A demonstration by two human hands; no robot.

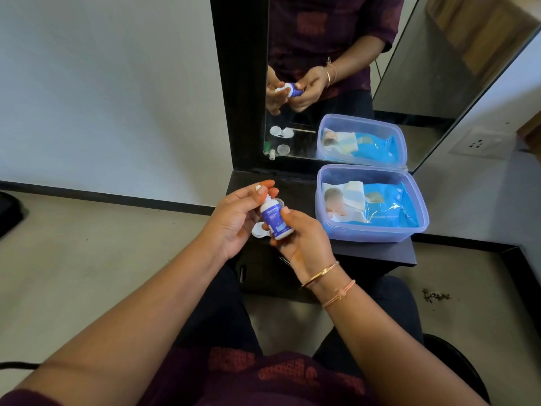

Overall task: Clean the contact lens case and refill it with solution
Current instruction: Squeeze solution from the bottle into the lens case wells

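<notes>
A small white solution bottle with a blue label is held upright over the dark table. My right hand wraps around its body from the right. My left hand pinches the bottle's white top with thumb and fingertips. The white contact lens case lies on the table under my hands, mostly hidden by them. A clear round lid sits on the table just behind the bottle.
A lidless plastic box holding a blue pack of wet wipes stands on the table's right side. A mirror behind the table reflects the hands, the case and the box. The floor lies to the left.
</notes>
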